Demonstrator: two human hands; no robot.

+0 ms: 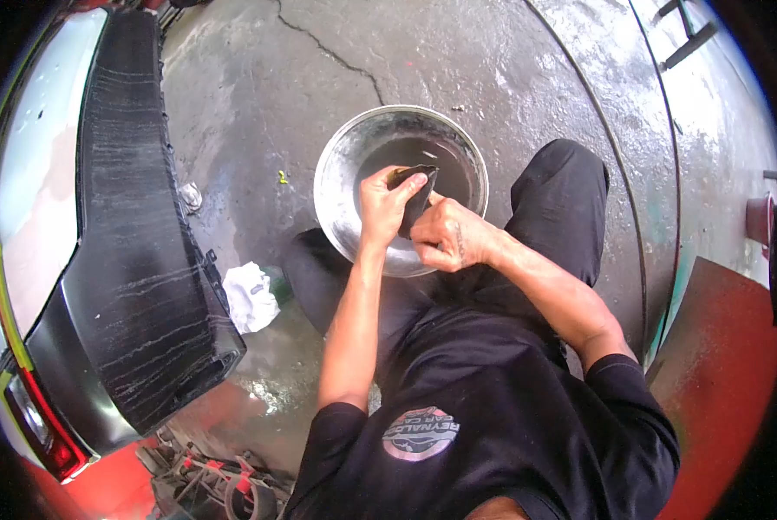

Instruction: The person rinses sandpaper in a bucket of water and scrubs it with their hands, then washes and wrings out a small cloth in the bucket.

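My left hand (383, 206) pinches a dark, thin folded sheet that looks like sandpaper (416, 206), its thumb lying along the near face. Against the sheet's right edge, my right hand (454, 234) is closed with its fingers curled, gripping it there. Both hands are above a round metal basin (335, 227) that stands on the floor between my knees. Dark, murky water (458, 173) lies in the basin.
To my left stands a black car bumper (124, 199) with pale streaks, beside a tail light (55, 442). A crumpled white cloth (250, 297) lies on the wet concrete floor (241, 95). Hoses (610, 130) run along the right, near a red panel (718, 373).
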